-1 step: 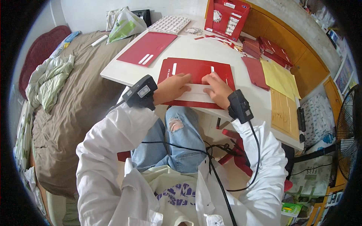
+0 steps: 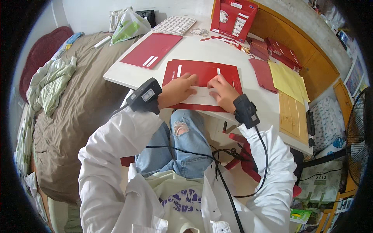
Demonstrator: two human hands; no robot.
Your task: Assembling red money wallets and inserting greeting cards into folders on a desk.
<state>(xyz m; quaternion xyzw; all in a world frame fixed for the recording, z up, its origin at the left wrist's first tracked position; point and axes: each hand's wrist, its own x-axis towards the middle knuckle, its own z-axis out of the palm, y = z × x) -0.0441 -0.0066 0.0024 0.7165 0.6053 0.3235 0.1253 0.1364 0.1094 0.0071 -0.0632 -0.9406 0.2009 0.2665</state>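
Observation:
A red cardboard sheet (image 2: 206, 68) with small white slots lies at the table's near edge. A white strip (image 2: 201, 96), apparently a folded-over flap, crosses its near part. My left hand (image 2: 179, 91) rests on the left part of the card. Its fingers lie along the strip's far edge, with the thumb apart on the strip. From the other side, my right hand (image 2: 225, 92) touches the strip's right part with bent fingers and its thumb apart. Neither hand shows anything lifted off the table. The fingertips' undersides are hidden.
Another red sheet (image 2: 151, 50) lies at the left of the white table (image 2: 126, 74). A red display box (image 2: 234, 19) stands at the back beside paper scraps. Folded red pieces (image 2: 263, 73) and yellow sheets (image 2: 287, 81) lie right. A fan (image 2: 356, 136) stands beyond.
My right hand has shifted very slightly. The card and my left hand look the same.

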